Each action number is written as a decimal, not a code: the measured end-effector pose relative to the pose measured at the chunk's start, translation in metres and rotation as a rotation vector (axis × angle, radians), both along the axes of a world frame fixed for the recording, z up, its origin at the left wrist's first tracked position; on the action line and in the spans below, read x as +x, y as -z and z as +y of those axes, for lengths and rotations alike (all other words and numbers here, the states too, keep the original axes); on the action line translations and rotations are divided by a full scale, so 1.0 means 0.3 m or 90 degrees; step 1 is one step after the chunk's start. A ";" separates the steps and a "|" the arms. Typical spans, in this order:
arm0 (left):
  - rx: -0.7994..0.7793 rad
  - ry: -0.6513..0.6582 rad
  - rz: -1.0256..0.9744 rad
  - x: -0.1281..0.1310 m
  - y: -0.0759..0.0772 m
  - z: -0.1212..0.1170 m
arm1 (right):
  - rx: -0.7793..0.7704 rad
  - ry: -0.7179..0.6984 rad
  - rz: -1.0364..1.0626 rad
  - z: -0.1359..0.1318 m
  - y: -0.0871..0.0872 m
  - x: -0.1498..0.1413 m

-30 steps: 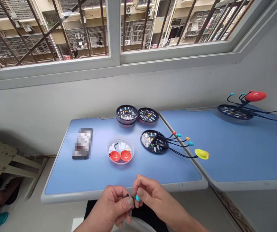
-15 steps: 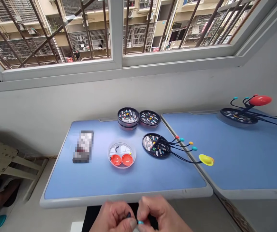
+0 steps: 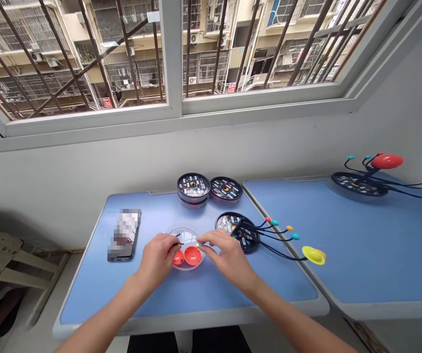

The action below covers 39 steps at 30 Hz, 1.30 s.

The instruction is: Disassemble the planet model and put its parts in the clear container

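Worktop (image 3: 181, 299): blue, carrying a clear round dish (image 3: 186, 230) with red cups (image 3: 192, 256).
Left hand (image 3: 156, 260): grip pinching a thin dark wire (image 3: 177, 243) above the dish.
Right hand (image 3: 225, 255): grip pressed together at a small yellow bead (image 3: 198, 244).

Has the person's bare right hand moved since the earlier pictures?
Yes: the bare right hand has moved forward, from behind the blue table's front edge to over the tabletop, at the clear round plastic dish.

No legible text — tin labels (image 3: 193, 185) too small
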<state>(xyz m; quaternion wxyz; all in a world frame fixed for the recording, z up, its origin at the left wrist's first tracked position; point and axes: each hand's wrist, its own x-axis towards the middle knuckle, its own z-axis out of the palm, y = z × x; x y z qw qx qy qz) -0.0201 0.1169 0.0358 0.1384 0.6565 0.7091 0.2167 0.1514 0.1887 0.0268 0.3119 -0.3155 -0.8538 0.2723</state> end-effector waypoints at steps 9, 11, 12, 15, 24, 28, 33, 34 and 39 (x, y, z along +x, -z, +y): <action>-0.084 0.062 0.170 -0.027 0.059 0.125 | 0.083 -0.014 -0.081 0.086 0.093 -0.101; -0.088 0.067 0.176 -0.034 0.059 0.130 | 0.089 -0.019 -0.088 0.078 0.092 -0.096; -0.088 0.068 0.175 -0.037 0.057 0.131 | 0.092 -0.021 -0.091 0.071 0.088 -0.089; -0.073 0.060 0.158 -0.027 0.040 0.119 | 0.109 -0.023 -0.097 0.052 0.059 -0.038; 0.010 0.039 -0.282 0.273 0.011 0.055 | 0.201 0.135 -0.281 0.177 -0.152 0.234; -0.004 -0.088 -0.359 0.382 0.080 0.187 | 0.182 0.109 -0.405 0.261 -0.175 0.240; 0.026 -0.122 -0.325 0.423 0.153 0.335 | 0.178 0.084 -0.543 0.312 -0.145 0.195; 0.036 -0.116 -0.308 0.428 0.157 0.347 | 0.177 0.085 -0.565 0.320 -0.140 0.189; 0.078 -0.067 -0.218 0.443 0.146 0.368 | 0.174 0.077 -0.630 0.345 -0.130 0.179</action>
